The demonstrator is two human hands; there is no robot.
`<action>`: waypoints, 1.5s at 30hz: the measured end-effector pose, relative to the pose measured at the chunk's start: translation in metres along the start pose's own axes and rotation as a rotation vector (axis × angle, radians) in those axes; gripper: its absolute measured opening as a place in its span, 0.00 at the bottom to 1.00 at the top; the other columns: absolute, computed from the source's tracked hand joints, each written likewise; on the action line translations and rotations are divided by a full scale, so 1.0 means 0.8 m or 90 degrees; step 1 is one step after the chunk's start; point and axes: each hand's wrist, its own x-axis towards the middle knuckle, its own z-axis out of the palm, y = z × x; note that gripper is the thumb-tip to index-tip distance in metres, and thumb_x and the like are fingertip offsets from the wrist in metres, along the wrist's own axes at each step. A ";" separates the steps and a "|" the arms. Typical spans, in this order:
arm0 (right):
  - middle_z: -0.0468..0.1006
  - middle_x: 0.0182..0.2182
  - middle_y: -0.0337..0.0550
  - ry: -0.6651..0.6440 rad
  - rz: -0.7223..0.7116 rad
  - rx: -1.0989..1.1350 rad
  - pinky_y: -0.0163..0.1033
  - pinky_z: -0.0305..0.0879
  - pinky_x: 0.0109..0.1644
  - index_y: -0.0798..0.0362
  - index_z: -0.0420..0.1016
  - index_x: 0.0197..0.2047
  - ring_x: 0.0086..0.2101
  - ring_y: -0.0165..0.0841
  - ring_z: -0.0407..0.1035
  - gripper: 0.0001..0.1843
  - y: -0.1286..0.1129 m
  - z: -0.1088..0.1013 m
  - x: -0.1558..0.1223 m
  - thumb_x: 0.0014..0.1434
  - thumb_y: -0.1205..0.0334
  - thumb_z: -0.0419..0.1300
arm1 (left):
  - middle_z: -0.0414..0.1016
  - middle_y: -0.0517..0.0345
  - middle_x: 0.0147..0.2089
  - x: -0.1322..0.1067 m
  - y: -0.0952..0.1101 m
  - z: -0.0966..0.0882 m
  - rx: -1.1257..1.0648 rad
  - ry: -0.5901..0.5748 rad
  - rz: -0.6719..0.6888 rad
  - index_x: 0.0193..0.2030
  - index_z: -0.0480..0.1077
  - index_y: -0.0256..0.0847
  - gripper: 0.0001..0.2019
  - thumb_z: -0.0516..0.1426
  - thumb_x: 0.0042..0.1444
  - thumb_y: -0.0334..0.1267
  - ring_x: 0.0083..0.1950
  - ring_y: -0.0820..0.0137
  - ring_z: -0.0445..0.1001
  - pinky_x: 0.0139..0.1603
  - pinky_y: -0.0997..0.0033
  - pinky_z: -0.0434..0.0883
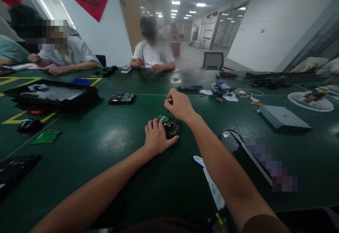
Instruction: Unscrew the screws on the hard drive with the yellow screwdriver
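Observation:
A black hard drive (174, 127) with a small green circuit board lies on the green table in front of me. My left hand (156, 137) grips its near left side, thumb along the near edge and fingers over the left part, which they hide. Above the drive, my right hand (182, 105) is closed round a screwdriver (170, 100) with a yellow and black handle. The screwdriver's thin shaft points down at the drive by the green board; whether its tip sits in a screw is too small to tell. Another hard drive (122, 98), board side up, lies farther back to the left.
Left are a black tray (53, 95), a mouse (29, 125) and a green circuit board (46, 137). Right are a grey metal box (284, 117), a white disc-shaped part (309, 102) and cables (222, 86). A person (153, 54) sits opposite; others sit at the left.

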 end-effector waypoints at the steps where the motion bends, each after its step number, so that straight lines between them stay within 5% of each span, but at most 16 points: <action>1: 0.80 0.40 0.46 -0.013 0.009 -0.010 0.41 0.60 0.41 0.52 0.70 0.48 0.38 0.38 0.72 0.07 -0.002 0.001 -0.001 0.69 0.62 0.55 | 0.62 0.28 0.66 0.001 -0.002 0.000 -0.004 0.001 0.008 0.64 0.64 0.29 0.50 0.58 0.50 0.74 0.67 0.35 0.58 0.64 0.36 0.61; 7: 0.77 0.52 0.54 -0.103 0.032 -0.088 0.43 0.63 0.42 0.52 0.70 0.53 0.41 0.41 0.74 0.12 -0.018 0.000 -0.014 0.72 0.63 0.48 | 0.61 0.30 0.66 0.005 -0.021 0.001 -0.042 -0.001 0.085 0.65 0.64 0.33 0.48 0.60 0.50 0.72 0.67 0.36 0.58 0.64 0.34 0.62; 14: 0.76 0.46 0.50 -0.211 -0.050 -0.073 0.40 0.63 0.44 0.53 0.72 0.45 0.41 0.38 0.71 0.09 -0.009 -0.027 -0.011 0.60 0.69 0.58 | 0.58 0.33 0.70 0.018 -0.064 -0.006 -0.119 -0.065 0.274 0.69 0.60 0.35 0.51 0.61 0.49 0.73 0.71 0.37 0.56 0.70 0.34 0.59; 21: 0.80 0.43 0.51 -0.254 -0.025 -0.128 0.42 0.64 0.44 0.54 0.76 0.40 0.42 0.40 0.73 0.04 -0.007 -0.043 -0.008 0.63 0.67 0.59 | 0.42 0.29 0.78 0.032 -0.103 -0.014 -0.209 -0.154 0.416 0.76 0.50 0.38 0.60 0.65 0.46 0.74 0.78 0.34 0.46 0.73 0.32 0.55; 25: 0.80 0.42 0.55 -0.248 0.028 -0.193 0.44 0.64 0.41 0.55 0.76 0.42 0.40 0.44 0.75 0.08 -0.012 -0.042 -0.013 0.67 0.61 0.57 | 0.36 0.30 0.80 0.034 -0.107 -0.015 -0.235 -0.173 0.429 0.77 0.47 0.40 0.60 0.65 0.47 0.74 0.80 0.33 0.41 0.74 0.30 0.53; 29: 0.78 0.48 0.55 -0.239 -0.003 -0.148 0.42 0.64 0.44 0.55 0.73 0.48 0.43 0.41 0.74 0.10 -0.013 -0.045 -0.018 0.63 0.67 0.57 | 0.35 0.31 0.80 0.031 -0.106 -0.014 -0.237 -0.173 0.428 0.78 0.46 0.41 0.60 0.64 0.49 0.73 0.80 0.34 0.39 0.75 0.30 0.51; 37: 0.80 0.40 0.52 -0.279 0.022 -0.178 0.43 0.60 0.39 0.54 0.74 0.42 0.38 0.42 0.73 0.08 -0.016 -0.057 -0.018 0.66 0.60 0.56 | 0.45 0.32 0.76 0.014 -0.097 -0.014 -0.201 -0.125 0.367 0.78 0.50 0.41 0.55 0.60 0.53 0.74 0.78 0.34 0.45 0.75 0.30 0.49; 45: 0.80 0.40 0.47 -0.304 -0.047 -0.082 0.39 0.61 0.41 0.53 0.74 0.40 0.38 0.37 0.71 0.05 -0.004 -0.062 -0.020 0.60 0.68 0.59 | 0.49 0.35 0.75 0.009 -0.090 -0.018 -0.190 -0.129 0.338 0.78 0.49 0.43 0.53 0.58 0.56 0.73 0.77 0.36 0.46 0.75 0.31 0.51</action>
